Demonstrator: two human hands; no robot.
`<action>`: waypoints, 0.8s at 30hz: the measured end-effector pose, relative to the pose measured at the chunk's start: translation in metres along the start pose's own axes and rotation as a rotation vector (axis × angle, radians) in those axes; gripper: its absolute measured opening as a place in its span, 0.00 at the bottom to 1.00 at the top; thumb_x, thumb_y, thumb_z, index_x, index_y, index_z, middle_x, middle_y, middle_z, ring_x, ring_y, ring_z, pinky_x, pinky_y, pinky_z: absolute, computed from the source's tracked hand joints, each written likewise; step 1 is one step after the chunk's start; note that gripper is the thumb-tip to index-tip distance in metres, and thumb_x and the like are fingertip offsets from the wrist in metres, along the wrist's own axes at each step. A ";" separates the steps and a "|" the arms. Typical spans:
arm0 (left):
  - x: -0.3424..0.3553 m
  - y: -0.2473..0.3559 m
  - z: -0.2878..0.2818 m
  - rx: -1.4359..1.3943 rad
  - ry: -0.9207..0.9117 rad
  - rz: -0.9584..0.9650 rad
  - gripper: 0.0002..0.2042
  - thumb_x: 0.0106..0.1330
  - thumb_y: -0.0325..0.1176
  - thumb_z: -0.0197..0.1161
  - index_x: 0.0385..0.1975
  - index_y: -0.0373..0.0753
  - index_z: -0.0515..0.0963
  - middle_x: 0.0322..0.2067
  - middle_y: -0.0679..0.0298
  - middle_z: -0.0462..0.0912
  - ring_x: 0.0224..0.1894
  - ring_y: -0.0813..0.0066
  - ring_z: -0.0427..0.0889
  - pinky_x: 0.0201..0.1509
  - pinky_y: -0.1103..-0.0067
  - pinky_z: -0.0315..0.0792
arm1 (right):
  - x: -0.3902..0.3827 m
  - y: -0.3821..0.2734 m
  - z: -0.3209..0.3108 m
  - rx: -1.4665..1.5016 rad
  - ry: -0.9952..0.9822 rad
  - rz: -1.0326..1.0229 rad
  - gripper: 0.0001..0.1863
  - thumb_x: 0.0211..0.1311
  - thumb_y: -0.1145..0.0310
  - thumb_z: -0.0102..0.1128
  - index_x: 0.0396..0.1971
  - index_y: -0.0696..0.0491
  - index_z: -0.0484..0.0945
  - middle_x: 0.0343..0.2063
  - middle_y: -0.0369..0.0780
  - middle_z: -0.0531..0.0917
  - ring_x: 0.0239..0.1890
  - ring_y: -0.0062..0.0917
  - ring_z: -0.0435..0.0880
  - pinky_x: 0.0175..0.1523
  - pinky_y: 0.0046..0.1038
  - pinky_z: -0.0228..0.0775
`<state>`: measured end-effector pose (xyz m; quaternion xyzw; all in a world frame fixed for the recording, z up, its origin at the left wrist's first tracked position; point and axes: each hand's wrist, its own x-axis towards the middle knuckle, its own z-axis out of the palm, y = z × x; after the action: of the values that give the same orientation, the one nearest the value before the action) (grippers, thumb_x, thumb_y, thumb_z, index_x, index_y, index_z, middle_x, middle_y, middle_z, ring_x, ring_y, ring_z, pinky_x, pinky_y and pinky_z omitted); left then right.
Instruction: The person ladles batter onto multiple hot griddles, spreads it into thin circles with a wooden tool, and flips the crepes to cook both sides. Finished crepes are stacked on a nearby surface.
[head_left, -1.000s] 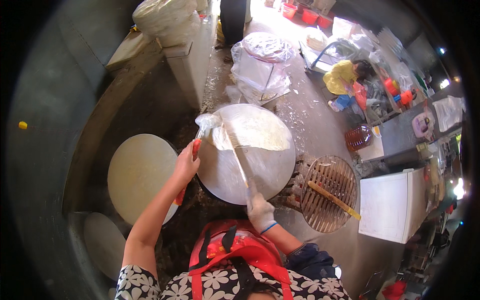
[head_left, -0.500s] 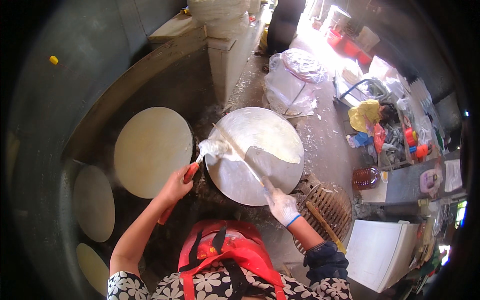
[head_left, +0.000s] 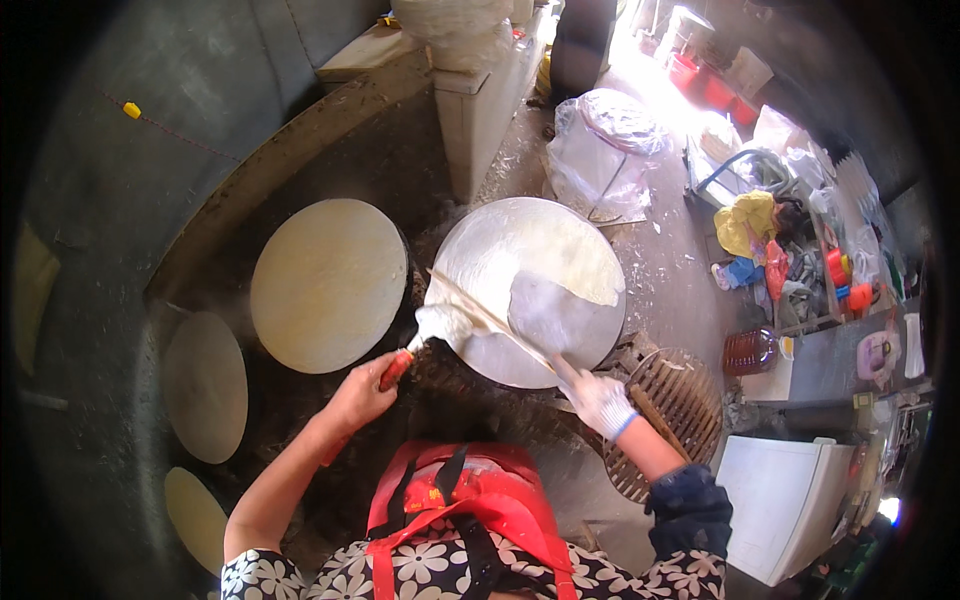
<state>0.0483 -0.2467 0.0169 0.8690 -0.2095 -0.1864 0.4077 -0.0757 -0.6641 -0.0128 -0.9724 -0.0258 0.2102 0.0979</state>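
My left hand (head_left: 365, 395) grips a red-handled tool (head_left: 397, 366), whose metal end carries a lump of pale batter (head_left: 443, 322) over the left side of the middle round griddle (head_left: 560, 315). My gloved right hand (head_left: 598, 400) holds a long flat spreader (head_left: 512, 333) lying diagonally across that griddle, beside the lump. A thin pale layer (head_left: 575, 260) covers part of the plate, with bare metal at the centre right. To the left, another griddle (head_left: 327, 285) is coated pale yellow and lightly steaming.
More round plates (head_left: 205, 385) curve along the left. A slatted round rack (head_left: 635, 465) sits at right, beside a white box-like appliance (head_left: 770, 505). Plastic-wrapped stacks (head_left: 600, 160) stand behind. A person in yellow (head_left: 745, 225) is low among clutter, near a jug of brown liquid (head_left: 750, 352).
The view has turned, showing more plates at left. The spreader and my right hand have shifted across the griddle, the coated area has changed shape, and the batter lump sits lower on the plate.
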 end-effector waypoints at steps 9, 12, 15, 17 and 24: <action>0.007 0.008 0.021 -0.048 -0.073 0.121 0.28 0.63 0.27 0.63 0.66 0.36 0.74 0.52 0.41 0.84 0.56 0.43 0.84 0.59 0.64 0.78 | -0.037 -0.085 0.080 0.254 0.586 0.292 0.37 0.75 0.58 0.55 0.80 0.41 0.55 0.38 0.49 0.87 0.31 0.48 0.87 0.37 0.49 0.78; 0.018 0.019 0.017 -0.330 0.032 -0.024 0.25 0.67 0.30 0.64 0.66 0.36 0.73 0.42 0.48 0.85 0.41 0.56 0.86 0.46 0.69 0.79 | 0.037 -0.171 0.112 0.570 0.846 0.271 0.35 0.77 0.67 0.53 0.80 0.52 0.55 0.47 0.50 0.85 0.38 0.34 0.85 0.44 0.35 0.76; 0.027 0.033 -0.004 -0.652 0.053 -0.021 0.26 0.72 0.28 0.63 0.69 0.38 0.67 0.30 0.62 0.80 0.21 0.78 0.77 0.24 0.78 0.73 | 0.129 -0.237 0.160 0.793 0.891 0.291 0.33 0.79 0.68 0.47 0.80 0.50 0.54 0.54 0.46 0.81 0.47 0.36 0.83 0.53 0.36 0.75; 0.018 0.034 -0.029 -0.804 0.093 0.005 0.25 0.74 0.27 0.61 0.69 0.37 0.64 0.25 0.68 0.74 0.16 0.81 0.71 0.20 0.80 0.69 | 0.138 -0.296 0.110 0.696 0.810 0.331 0.34 0.79 0.64 0.48 0.80 0.49 0.51 0.52 0.52 0.82 0.46 0.47 0.85 0.53 0.44 0.75; -0.039 0.005 -0.088 -0.975 -0.090 -0.241 0.22 0.73 0.27 0.60 0.66 0.37 0.67 0.22 0.70 0.69 0.16 0.83 0.66 0.19 0.81 0.66 | 0.097 -0.284 0.169 0.591 0.671 0.705 0.37 0.76 0.66 0.52 0.81 0.44 0.51 0.44 0.55 0.84 0.41 0.50 0.86 0.45 0.47 0.78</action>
<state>0.0579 -0.1740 0.0790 0.5867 -0.0136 -0.3454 0.7323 -0.0595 -0.3463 -0.1457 -0.8669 0.3928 -0.0920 0.2928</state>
